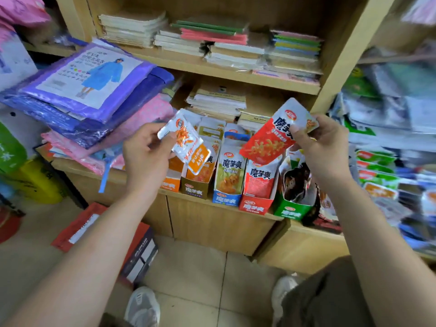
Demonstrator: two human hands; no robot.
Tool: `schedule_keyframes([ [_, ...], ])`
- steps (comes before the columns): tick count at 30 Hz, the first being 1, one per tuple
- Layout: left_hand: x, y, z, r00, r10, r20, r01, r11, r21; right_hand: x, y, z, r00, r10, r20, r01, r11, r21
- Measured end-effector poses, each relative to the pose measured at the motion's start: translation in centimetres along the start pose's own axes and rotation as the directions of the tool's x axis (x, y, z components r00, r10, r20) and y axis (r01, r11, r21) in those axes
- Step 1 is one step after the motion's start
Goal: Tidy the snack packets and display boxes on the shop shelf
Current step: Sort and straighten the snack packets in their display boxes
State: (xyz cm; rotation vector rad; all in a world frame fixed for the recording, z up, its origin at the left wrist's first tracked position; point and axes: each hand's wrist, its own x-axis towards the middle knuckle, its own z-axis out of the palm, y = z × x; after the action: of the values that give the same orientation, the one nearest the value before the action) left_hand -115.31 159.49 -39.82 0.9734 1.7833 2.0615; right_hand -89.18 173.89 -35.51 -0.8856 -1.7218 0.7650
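Observation:
My left hand (146, 152) pinches an orange-and-white snack packet (186, 142) above the left end of a row of display boxes. A red-and-white snack packet (271, 135) is pinched in my right hand (323, 147), held over the red display box (256, 192). Along the front of the wooden shelf (203, 204) stand an orange box (171, 182), a brown box (195, 185), a blue box (227, 185), the red box and a green box (292, 199), each holding upright packets. Dark packets fill the green box.
Packaged raincoats (89, 83) are piled on the shelf at left. Stacks of notebooks (219, 43) fill the upper shelves and sit behind the boxes. More snack packets (377, 175) crowd the shelf at right. A red-and-dark carton (139, 251) lies on the tiled floor below.

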Motion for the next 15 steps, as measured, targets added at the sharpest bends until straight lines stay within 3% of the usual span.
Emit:
schedule_keyframes([
  [9,-1.4,-0.3,2.3,0.999,-0.023,0.024,0.021,0.997,0.076,-1.1,1.3,-1.6,0.979,-0.060,0.196,0.106,0.966,-0.236],
  [12,-1.5,-0.7,2.5,0.999,-0.032,0.033,0.029,0.995,0.090,-1.4,2.7,-0.4,0.931,-0.020,0.365,0.193,0.875,-0.443],
  [15,-1.4,-0.9,2.4,0.999,-0.046,0.028,0.043,0.995,0.086,-1.4,3.4,0.2,0.907,0.051,0.418,0.169,0.865,-0.472],
])
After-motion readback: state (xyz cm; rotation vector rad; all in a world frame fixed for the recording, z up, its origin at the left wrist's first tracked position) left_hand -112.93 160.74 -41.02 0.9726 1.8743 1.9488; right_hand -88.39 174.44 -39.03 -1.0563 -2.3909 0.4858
